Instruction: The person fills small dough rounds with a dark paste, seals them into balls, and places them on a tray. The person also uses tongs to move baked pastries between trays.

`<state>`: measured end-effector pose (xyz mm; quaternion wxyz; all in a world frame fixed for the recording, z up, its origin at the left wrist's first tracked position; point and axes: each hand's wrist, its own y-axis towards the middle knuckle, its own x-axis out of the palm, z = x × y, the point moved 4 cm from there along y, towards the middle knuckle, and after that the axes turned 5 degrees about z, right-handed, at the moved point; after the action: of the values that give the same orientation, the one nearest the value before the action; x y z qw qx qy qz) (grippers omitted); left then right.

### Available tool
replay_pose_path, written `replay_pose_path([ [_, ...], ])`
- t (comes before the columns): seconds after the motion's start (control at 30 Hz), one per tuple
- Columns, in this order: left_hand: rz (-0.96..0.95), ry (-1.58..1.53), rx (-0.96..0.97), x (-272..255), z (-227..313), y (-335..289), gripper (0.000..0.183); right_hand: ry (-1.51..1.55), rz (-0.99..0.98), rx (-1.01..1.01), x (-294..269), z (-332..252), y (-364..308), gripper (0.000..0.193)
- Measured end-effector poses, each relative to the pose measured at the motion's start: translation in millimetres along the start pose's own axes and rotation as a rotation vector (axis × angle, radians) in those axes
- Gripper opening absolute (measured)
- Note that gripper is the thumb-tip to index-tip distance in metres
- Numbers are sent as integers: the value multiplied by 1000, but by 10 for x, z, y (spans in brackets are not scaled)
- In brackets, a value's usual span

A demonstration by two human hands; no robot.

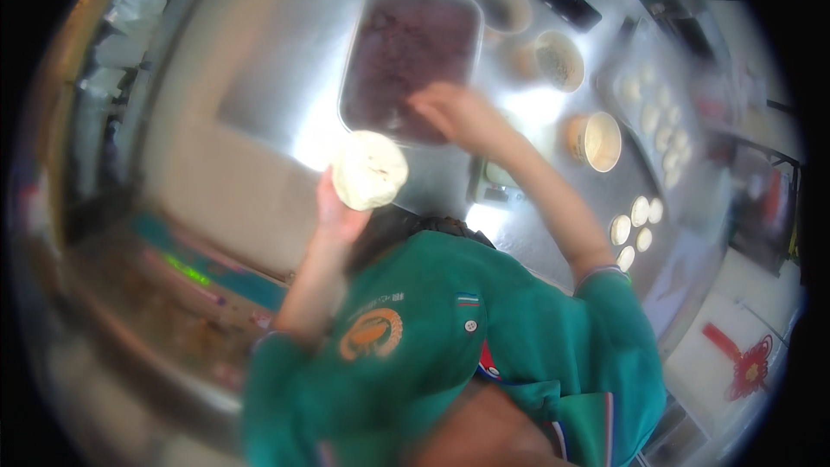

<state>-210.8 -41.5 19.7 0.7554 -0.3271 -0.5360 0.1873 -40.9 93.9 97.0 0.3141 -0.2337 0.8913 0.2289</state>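
My left hand (337, 210) holds up a thick, pale round of dough (370, 170) near the close edge of the table, its fingers mostly hidden behind it. The dough's top is slightly creased. My right hand (465, 117) hovers at the near right part of a rectangular metal tray (343, 91). Its fingers are drawn together in a pinch, pointing left, and blur hides what is between them. Dark reddish-brown paste (415, 39) fills the tray, with an uneven surface.
Right of the tray stand a paper tub (596, 141), a bowl of dark grains (558, 62) and another blurred bowl (499, 4). A dark phone-like device (569, 0) lies farther back. Several small dough rounds (640, 210) rest at right, more on a tray (618, 78).
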Motion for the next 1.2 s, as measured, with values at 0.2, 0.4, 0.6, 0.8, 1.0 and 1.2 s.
replay_pose_path([
  [0.2, -23, 107, -69, 38, -166, 155, 52, -347, 109, -294, -190, 28, -498, 20],
  [0.4, -14, 137, -90, 27, -178, 142, 52, -353, 15, -314, 8, -92, -639, 25],
  [0.6, -29, 152, -117, 59, -144, 102, 53, -233, 150, -334, 60, -108, -631, 21],
  [0.8, -34, 163, -106, 46, -153, 126, 53, -45, 171, -182, 31, 32, -655, 9],
  [1.0, -44, 145, -98, 4, -121, 137, 53, 135, 150, 200, 115, 85, -705, 14],
  [1.2, -83, 108, -26, 99, 110, -72, 54, 710, 401, 605, -72, 281, -792, 26],
])
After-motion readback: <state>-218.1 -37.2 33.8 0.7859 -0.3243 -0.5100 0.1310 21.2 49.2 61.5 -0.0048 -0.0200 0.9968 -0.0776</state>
